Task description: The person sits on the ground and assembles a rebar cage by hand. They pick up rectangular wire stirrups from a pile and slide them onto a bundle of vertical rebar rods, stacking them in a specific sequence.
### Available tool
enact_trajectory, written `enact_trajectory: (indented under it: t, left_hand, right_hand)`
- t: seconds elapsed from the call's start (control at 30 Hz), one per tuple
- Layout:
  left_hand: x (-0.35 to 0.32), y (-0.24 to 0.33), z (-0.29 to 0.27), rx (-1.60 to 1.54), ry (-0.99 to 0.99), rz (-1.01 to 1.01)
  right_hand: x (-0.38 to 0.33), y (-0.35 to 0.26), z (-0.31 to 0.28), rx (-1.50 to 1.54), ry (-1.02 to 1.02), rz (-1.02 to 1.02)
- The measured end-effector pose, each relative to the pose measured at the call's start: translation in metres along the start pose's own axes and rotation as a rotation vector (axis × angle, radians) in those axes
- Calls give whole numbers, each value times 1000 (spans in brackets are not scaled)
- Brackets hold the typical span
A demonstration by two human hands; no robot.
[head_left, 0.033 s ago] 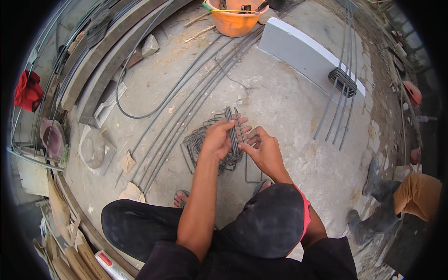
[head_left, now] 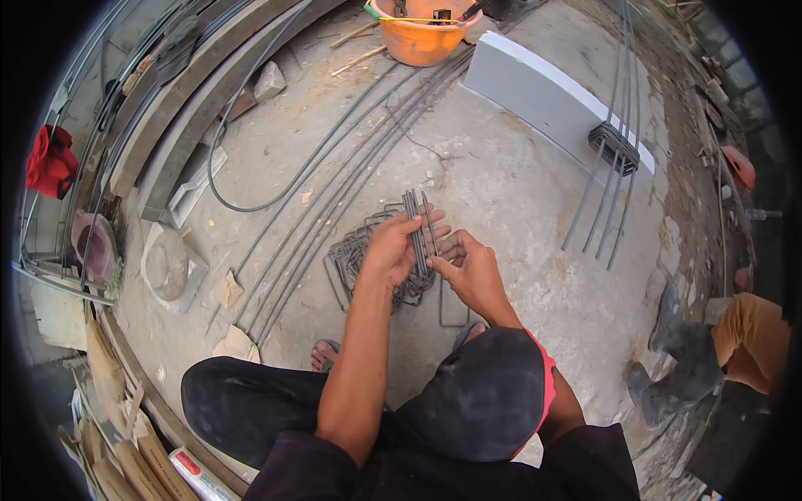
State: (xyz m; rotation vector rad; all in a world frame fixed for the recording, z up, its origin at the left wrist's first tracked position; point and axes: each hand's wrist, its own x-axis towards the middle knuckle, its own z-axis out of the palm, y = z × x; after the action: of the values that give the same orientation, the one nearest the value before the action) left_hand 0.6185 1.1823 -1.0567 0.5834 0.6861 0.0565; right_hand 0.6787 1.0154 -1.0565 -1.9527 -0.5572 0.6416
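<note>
A small bundle of bent steel stirrups [head_left: 414, 209], seen nearly edge-on, rests across my left hand [head_left: 391, 250], whose thumb presses over it. The fingers behind it are stretched out to the right. My right hand [head_left: 474, 274] is closed in a pinch at the lower right of the bundle, on one stirrup [head_left: 427, 213] standing slightly apart from the others. Below my hands, a tangled heap of square stirrups [head_left: 355, 249] lies on the concrete floor, partly hidden by my left hand and wrist. Another stirrup's corner [head_left: 455, 324] shows under my right hand.
Long steel bars [head_left: 334, 196] run across the floor at left. An orange basin [head_left: 424, 42] holds tools at the far side. Threaded stirrups [head_left: 614, 149] hang on bars over a grey-white block [head_left: 535, 92]. A person's boots [head_left: 681, 384] are at right; beams [head_left: 200, 117] lie at far left.
The other person's legs and boots at the right have shifted slightly to the right. My hands and the bundle hold almost the same place.
</note>
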Motion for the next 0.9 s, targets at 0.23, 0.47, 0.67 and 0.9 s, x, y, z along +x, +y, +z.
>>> enact_trajectory:
  t: [0.23,0.47,0.67,0.9]
  left_hand:
    - [4,-6,-12,-9,-39,2]
    - [6,-4,-8,-58,-47,-15]
    - [7,-7,-6,-66,-21,-15]
    - [9,-14,-2,-46,38,31]
  right_hand:
    - [0,-6,8,127,4,17]
    - [-5,-1,3,77,60,-7]
    - [-6,-3,1,-30,45,-35]
    - [-7,0,3,-6,40,-99]
